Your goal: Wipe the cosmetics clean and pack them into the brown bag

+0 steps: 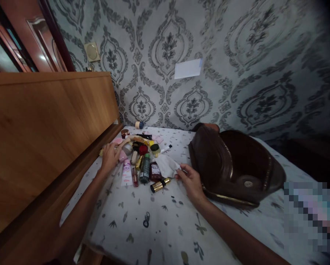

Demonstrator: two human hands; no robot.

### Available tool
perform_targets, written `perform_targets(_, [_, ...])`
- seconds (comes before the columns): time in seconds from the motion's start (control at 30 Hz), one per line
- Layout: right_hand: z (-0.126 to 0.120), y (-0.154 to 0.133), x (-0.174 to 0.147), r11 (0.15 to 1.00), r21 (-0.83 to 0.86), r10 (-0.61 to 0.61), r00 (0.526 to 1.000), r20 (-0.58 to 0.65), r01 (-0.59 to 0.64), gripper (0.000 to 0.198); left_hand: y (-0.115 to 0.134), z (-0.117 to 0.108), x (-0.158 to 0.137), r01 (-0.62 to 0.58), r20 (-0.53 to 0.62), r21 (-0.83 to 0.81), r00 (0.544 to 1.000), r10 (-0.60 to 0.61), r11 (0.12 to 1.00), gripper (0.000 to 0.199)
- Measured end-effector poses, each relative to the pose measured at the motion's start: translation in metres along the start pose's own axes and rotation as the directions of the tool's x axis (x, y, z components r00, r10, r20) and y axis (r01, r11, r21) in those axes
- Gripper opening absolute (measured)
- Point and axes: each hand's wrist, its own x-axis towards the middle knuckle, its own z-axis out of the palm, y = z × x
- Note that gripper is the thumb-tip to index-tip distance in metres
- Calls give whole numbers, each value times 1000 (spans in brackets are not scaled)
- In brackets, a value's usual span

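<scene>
Between the fingers of my right hand (191, 181) is a corner of a white cloth (167, 166), which spreads over the right side of a pile of cosmetics. My left hand (109, 156) rests at the pile's left edge, fingers stretched out beside a pink item (123, 156); its fingertips partly blend with the clutter. In the pile lie a dark green bottle (145, 170), a pink and white tube (126, 173), a dark red bottle (155, 171), a red lidded jar (143, 149) and a thin lip gloss tube (135, 178). In front lies a black and gold tube (159, 185).
A brown leather bag (233, 165) stands unzipped on the right of the patterned bedsheet (153, 224). On the left rises a wooden headboard panel (51, 143). A small jar (139, 125) sits by the papered wall (170, 48). The lower right corner is pixelated.
</scene>
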Motion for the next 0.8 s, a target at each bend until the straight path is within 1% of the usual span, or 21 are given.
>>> perform_targets(0.17, [0,1,1,1000,9,1,1000,1,-1,42,9,17,-10,-57,35,-35,998,59,998,43])
perform_targets(0.23, [-1,2,1,1000,7,1,1000,5,-1,42,14,24,-12,-63,54,-34,996,65,997,49])
perform_targets(0.3, [-1,3,0,1000,8,-1,1000,10,1,42,16,27,-14,-61,69,-33,996,63,998,51])
perform_targets(0.4, [-1,4,1,1000,19,-2,1000,13,1,45,14,27,-13,-66,98,-33,993,69,997,51])
perform_targets(0.57, [-1,6,2,999,49,7,1000,13,-7,45,12,19,-6,-61,168,-7,984,62,998,58])
perform_targets(0.8, [0,3,2,997,74,10,1000,14,-11,42,24,17,11,-26,263,66,965,8,997,59])
